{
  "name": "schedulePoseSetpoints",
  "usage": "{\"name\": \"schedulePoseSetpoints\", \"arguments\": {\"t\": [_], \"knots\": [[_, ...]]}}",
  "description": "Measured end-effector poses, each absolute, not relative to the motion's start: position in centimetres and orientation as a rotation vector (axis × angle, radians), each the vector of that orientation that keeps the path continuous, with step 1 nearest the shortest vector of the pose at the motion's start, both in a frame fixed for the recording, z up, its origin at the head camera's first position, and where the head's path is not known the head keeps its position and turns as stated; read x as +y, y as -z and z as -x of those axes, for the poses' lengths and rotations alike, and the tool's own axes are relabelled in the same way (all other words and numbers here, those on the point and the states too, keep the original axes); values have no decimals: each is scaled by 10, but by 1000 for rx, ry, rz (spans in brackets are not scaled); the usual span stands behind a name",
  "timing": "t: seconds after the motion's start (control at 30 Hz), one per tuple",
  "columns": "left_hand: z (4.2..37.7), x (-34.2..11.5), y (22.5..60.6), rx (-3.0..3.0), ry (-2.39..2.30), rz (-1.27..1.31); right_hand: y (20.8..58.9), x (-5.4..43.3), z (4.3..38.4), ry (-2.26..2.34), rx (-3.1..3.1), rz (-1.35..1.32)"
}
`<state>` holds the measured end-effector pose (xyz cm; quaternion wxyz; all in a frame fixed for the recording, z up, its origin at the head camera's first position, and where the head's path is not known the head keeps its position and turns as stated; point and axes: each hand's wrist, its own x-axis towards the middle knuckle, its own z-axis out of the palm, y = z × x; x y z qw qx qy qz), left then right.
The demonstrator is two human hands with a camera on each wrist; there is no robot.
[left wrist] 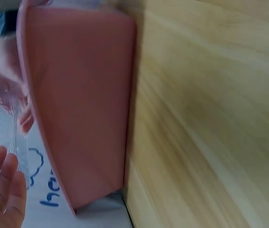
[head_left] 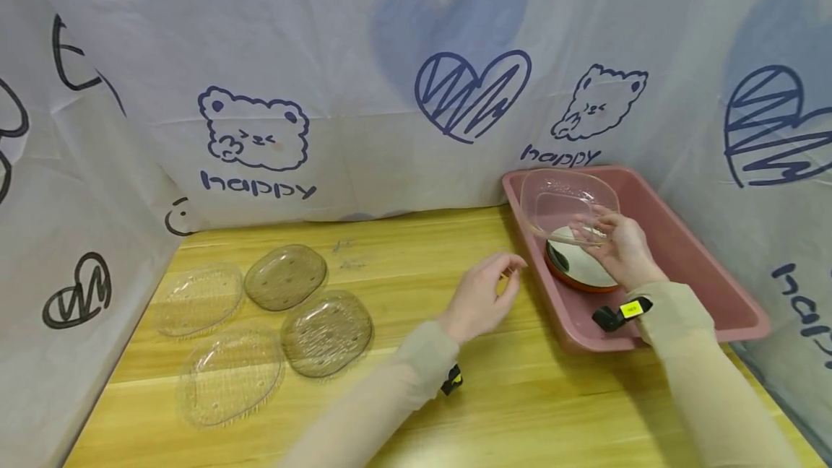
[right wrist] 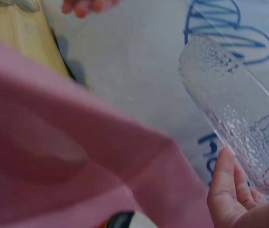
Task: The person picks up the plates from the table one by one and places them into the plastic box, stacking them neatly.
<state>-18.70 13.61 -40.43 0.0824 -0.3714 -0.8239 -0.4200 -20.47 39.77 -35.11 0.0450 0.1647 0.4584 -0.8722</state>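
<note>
A clear, textured dish (head_left: 542, 193) is held tilted over the far left part of a pink tub (head_left: 705, 291), gripped near its rim by the right hand (head_left: 624, 248), whose fingertips show through the clear wall. The step in hand appears to be handling this one dish in the air; whether it is on its way into or out of the tub cannot be told. Just below the grip, inside the tub, sits a bowl (head_left: 585, 266) with a white inside, a dark green patch and a reddish outer side. To the left of the grip, outside the tub wall, the left hand (head_left: 481, 298) hangs over the wooden table (head_left: 520, 396) with fingers loosely bent and nothing in them. The next move seems to call for a steady hold on the slick rim and enough height to keep the dish off the bowl and the tub's edge. Farther left of the grip, well apart from it, two clear dishes (head_left: 230, 378) and two brown-tinted dishes (head_left: 328, 334) lie close together on the table; beyond the grip hangs a pale cloth (head_left: 364, 143) with drawn hearts and bears.
</note>
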Motion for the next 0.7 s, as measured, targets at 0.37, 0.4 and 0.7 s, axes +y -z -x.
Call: {"name": "schedulePoseSetpoints", "arguments": {"t": [0.37,0.4,0.7], "knots": [[173,160,415,-2463,843,1403,367,434,212,2642,1419,-526],[172,162,416,-2463,815,1428,368,437,212,2627,1447,-530],[166,173,424,-2447,611,1550,381,454,217,2520,1617,-596]]}}
